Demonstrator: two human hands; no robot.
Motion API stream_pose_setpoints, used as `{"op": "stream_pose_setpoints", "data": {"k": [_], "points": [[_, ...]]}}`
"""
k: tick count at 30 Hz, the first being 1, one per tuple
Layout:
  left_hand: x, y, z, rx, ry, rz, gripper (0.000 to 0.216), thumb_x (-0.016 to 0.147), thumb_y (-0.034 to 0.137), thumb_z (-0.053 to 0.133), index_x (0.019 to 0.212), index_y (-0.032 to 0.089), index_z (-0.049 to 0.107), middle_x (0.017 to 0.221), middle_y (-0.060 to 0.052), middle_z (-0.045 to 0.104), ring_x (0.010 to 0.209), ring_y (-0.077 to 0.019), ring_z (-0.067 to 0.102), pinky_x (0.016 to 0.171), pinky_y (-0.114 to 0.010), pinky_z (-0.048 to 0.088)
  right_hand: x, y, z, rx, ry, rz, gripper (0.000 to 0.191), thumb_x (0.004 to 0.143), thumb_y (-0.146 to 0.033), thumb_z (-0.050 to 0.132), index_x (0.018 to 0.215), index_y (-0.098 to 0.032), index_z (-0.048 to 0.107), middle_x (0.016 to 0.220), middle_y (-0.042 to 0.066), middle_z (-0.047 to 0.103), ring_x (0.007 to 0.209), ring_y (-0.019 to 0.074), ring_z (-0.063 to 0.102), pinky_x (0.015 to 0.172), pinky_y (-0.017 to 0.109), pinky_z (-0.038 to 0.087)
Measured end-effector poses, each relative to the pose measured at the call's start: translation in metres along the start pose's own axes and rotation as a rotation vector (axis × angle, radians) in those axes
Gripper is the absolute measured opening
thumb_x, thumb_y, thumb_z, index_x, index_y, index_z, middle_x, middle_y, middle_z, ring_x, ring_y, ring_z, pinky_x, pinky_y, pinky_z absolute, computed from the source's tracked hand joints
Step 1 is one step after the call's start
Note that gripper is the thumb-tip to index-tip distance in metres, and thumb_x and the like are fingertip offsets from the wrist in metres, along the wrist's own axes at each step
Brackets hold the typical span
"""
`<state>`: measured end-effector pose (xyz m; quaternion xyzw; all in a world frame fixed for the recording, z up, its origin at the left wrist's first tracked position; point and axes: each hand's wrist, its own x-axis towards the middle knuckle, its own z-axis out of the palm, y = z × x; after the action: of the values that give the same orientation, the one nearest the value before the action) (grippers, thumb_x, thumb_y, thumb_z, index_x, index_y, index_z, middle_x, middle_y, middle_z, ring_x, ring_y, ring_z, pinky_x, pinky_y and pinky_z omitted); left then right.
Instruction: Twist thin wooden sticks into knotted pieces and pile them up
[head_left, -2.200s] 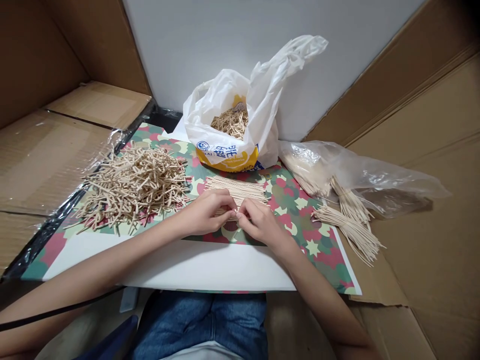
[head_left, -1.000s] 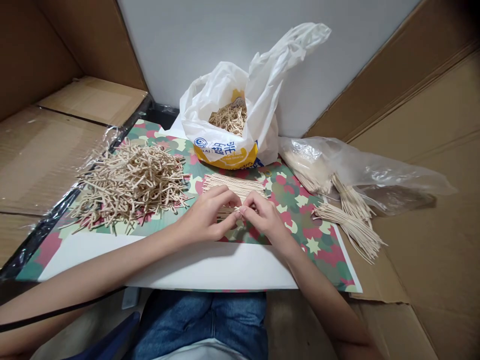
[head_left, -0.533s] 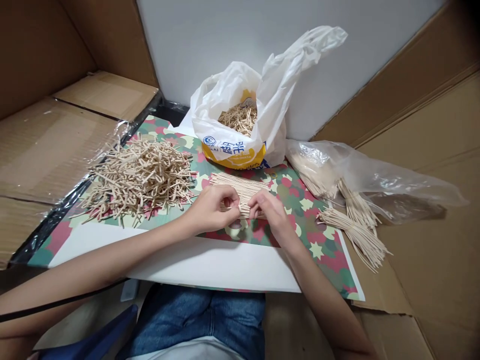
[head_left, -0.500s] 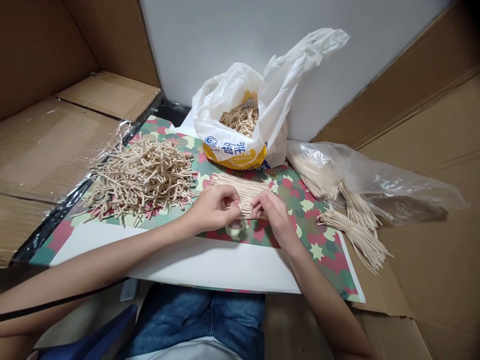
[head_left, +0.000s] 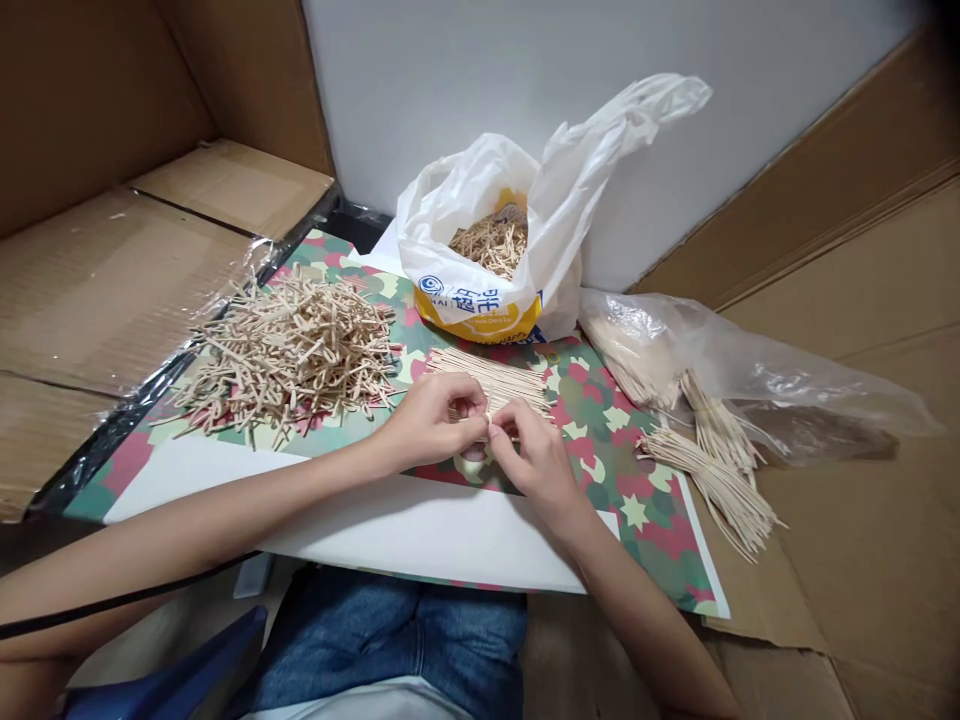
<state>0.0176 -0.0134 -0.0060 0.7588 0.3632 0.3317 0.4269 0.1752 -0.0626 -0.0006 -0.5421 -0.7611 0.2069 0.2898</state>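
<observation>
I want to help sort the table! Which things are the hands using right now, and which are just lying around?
In use:
left hand
right hand
flat row of thin sticks, pinched at its near edge by both hands

Lying about:
pile of bent sticks
white bag of sticks
clear bag
loose stick bundles
cardboard

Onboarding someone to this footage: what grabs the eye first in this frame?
The big loose heap of pale sticks on the camouflage-print mat, to the left. Behind the hands, a white plastic bag stands open with more sticks inside. At centre, the left hand and right hand meet, fingertips pinching at a flat row of thin sticks.
</observation>
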Motion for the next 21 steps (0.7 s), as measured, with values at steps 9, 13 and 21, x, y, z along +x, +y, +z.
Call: {"op": "stream_pose_setpoints", "data": {"k": [9,13,21], "points": [[0.005,-0.001,0.002,-0.427,-0.095,-0.228,0.013,0.068,0.021,0.056,0.062,0.01,0.056,0.058,0.001,0.051,0.055,-0.0086,0.047,0.053,-0.02,0.037,0.004,0.002,0.0,-0.013,-0.013,0.112,0.011,0.081,-0.019,0.042,0.07,-0.021,0.04,0.066,-0.002,0.051,0.061,0.014,0.049,0.057,0.025,0.035],[0.009,-0.002,-0.001,-0.538,-0.192,-0.327,0.011,0.069,0.021,0.058,0.064,0.011,0.058,0.055,0.002,0.054,0.052,-0.0082,0.049,0.052,-0.02,0.039,0.004,0.007,0.0,-0.033,0.006,0.06,0.007,0.082,-0.02,0.041,0.075,-0.021,0.043,0.072,0.0,0.054,0.069,0.0157,0.052,0.064,0.027,0.039],[0.011,-0.004,-0.01,-0.602,-0.311,-0.38,0.012,0.067,0.023,0.064,0.065,0.012,0.06,0.059,0.001,0.057,0.058,-0.0094,0.053,0.054,-0.019,0.041,0.003,0.009,0.001,-0.153,0.001,-0.082,0.009,0.085,-0.023,0.041,0.09,-0.02,0.047,0.085,0.006,0.055,0.084,0.0206,0.049,0.075,0.034,0.041]]}}
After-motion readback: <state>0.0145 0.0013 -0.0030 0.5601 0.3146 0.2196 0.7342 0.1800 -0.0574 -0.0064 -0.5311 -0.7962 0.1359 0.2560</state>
